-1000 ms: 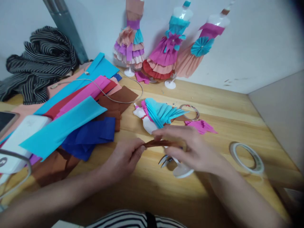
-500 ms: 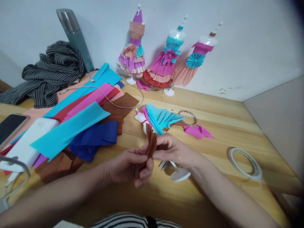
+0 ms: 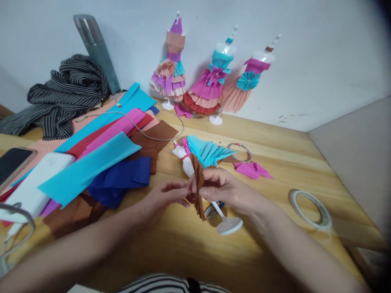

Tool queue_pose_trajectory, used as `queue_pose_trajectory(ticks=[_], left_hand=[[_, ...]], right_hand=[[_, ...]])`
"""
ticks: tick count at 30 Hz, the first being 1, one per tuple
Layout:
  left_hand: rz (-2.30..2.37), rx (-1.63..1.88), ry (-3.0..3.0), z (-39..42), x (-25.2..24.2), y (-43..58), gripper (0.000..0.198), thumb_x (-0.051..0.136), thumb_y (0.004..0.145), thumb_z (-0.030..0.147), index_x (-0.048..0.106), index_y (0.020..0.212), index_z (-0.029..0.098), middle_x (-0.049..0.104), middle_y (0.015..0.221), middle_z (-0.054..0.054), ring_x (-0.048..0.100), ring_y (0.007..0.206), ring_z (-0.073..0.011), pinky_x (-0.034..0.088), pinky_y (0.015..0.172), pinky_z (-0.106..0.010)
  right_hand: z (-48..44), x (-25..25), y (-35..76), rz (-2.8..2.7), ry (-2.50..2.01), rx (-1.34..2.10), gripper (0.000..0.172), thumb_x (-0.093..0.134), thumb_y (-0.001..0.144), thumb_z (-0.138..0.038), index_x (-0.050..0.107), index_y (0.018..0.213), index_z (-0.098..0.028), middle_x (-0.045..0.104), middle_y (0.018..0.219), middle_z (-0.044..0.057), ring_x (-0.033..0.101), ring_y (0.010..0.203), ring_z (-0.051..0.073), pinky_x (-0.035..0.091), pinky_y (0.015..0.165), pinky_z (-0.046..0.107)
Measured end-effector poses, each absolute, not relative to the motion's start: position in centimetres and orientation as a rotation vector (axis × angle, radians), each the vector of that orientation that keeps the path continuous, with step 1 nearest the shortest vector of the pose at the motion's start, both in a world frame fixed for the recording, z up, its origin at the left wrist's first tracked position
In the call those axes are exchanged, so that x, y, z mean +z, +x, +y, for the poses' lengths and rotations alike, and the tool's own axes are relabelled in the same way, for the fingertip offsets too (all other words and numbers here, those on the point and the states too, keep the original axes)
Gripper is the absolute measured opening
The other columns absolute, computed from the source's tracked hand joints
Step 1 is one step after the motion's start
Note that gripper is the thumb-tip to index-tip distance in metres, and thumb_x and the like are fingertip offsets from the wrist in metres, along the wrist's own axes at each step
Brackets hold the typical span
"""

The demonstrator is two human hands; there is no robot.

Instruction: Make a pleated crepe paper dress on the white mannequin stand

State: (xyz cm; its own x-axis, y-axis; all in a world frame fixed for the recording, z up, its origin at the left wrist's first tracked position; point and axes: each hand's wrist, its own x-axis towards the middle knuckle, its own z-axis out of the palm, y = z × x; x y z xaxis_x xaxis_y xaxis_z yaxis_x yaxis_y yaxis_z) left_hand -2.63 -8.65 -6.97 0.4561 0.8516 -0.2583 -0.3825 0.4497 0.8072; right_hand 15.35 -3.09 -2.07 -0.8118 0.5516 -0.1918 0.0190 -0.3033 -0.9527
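A pleated brown paper fan (image 3: 198,199) stands on edge between my two hands, its folds spread at top and bottom. My right hand (image 3: 224,189) pinches its middle between thumb and fingers. From the other side my left hand (image 3: 171,194) closes its fingertips on the same fan; some of those fingers are hidden behind the paper. Just beyond lies a small white dress form (image 3: 185,162) on its side, its round base (image 3: 229,226) towards me. Pleated light blue paper (image 3: 210,151) rests by its upper part.
Three dress forms in paper dresses (image 3: 207,87) lean by the wall. Coloured paper sheets (image 3: 91,167), a white power bank (image 3: 45,183), a phone (image 3: 15,162) and a striped cloth (image 3: 70,91) lie left. A tape roll (image 3: 310,209) and folded pink paper (image 3: 253,170) lie right.
The brown fan has opened out, its lower end now showing below my right hand. My left hand has shifted a little left and up, its fingers less wrapped around the paper.
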Motion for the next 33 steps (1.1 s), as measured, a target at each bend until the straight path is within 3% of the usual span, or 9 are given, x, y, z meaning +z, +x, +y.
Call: queue_pose_trajectory(ticks=[4,8,11,15,21,25,28,33], left_hand=[[0.979,0.907,0.956,-8.4,-6.5,-3.0,0.033,0.072,0.069,0.044,0.063,0.069,0.012,0.055,0.060,0.002,0.048,0.057,-0.0087,0.038,0.057,-0.022],[0.995,0.908,0.850,-8.5,-6.6,-2.8,0.035,0.074,0.066,0.043,0.063,0.075,0.012,0.055,0.054,0.003,0.047,0.048,-0.0077,0.037,0.049,-0.021],[0.959,0.920,0.775,-8.6,-6.8,-2.5,0.033,0.076,0.064,0.041,0.063,0.071,0.011,0.056,0.050,0.003,0.047,0.045,-0.0071,0.037,0.048,-0.021],[0.925,0.976,0.652,-8.7,-7.0,-2.3,0.029,0.080,0.060,0.035,0.065,0.067,0.012,0.056,0.049,0.003,0.047,0.045,-0.0068,0.037,0.046,-0.020],[0.787,1.051,0.555,-8.7,-7.0,-2.4,0.030,0.083,0.058,0.030,0.075,0.082,0.014,0.062,0.059,0.002,0.044,0.046,-0.0044,0.030,0.043,-0.018],[0.738,1.039,0.494,-8.8,-6.7,-2.3,0.028,0.086,0.054,0.030,0.075,0.074,0.015,0.062,0.056,0.001,0.043,0.045,-0.0045,0.028,0.043,-0.018],[0.703,1.040,0.468,-9.0,-6.5,-2.2,0.028,0.087,0.052,0.031,0.074,0.070,0.015,0.063,0.055,0.000,0.042,0.043,-0.0040,0.025,0.042,-0.018],[0.706,1.045,0.462,-9.0,-6.6,-2.0,0.032,0.087,0.050,0.032,0.069,0.067,0.014,0.057,0.050,0.003,0.037,0.040,-0.0024,0.020,0.040,-0.018]], right_hand=[[-3.0,-1.5,15.3,-1.793,-0.930,1.965,0.031,0.069,0.076,-0.043,0.060,0.072,-0.014,0.060,0.061,0.000,0.054,0.054,0.010,0.043,0.051,0.023],[-3.3,-1.9,14.7,-1.888,-1.079,1.703,0.023,0.067,0.076,-0.035,0.060,0.069,-0.014,0.053,0.058,-0.003,0.048,0.053,0.009,0.039,0.049,0.022],[-3.7,-2.7,14.4,-1.926,-1.093,1.578,0.021,0.063,0.076,-0.030,0.064,0.087,-0.012,0.056,0.060,-0.003,0.050,0.053,0.010,0.041,0.052,0.024],[-4.0,-3.5,14.4,-1.956,-1.155,1.365,0.044,0.063,0.075,-0.021,0.058,0.118,-0.011,0.063,0.064,-0.002,0.052,0.054,0.010,0.042,0.054,0.025],[-3.8,-3.4,14.4,-1.675,-1.052,1.897,0.076,0.072,0.071,-0.024,0.037,0.138,-0.011,0.065,0.063,-0.004,0.057,0.055,0.010,0.042,0.055,0.022],[-3.6,-3.8,14.3,-1.489,-0.951,2.133,0.098,0.078,0.067,-0.036,0.023,0.146,-0.017,0.067,0.068,-0.002,0.055,0.052,0.009,0.036,0.049,0.019],[-3.7,-4.0,14.1,-1.420,-0.973,2.169,0.101,0.081,0.064,-0.043,0.026,0.145,-0.019,0.062,0.062,-0.005,0.045,0.044,0.005,0.026,0.041,0.016],[-4.0,-3.9,13.8,-1.377,-1.040,2.175,0.092,0.082,0.061,-0.043,0.036,0.137,-0.018,0.055,0.057,-0.009,0.038,0.042,0.003,0.024,0.038,0.016]])
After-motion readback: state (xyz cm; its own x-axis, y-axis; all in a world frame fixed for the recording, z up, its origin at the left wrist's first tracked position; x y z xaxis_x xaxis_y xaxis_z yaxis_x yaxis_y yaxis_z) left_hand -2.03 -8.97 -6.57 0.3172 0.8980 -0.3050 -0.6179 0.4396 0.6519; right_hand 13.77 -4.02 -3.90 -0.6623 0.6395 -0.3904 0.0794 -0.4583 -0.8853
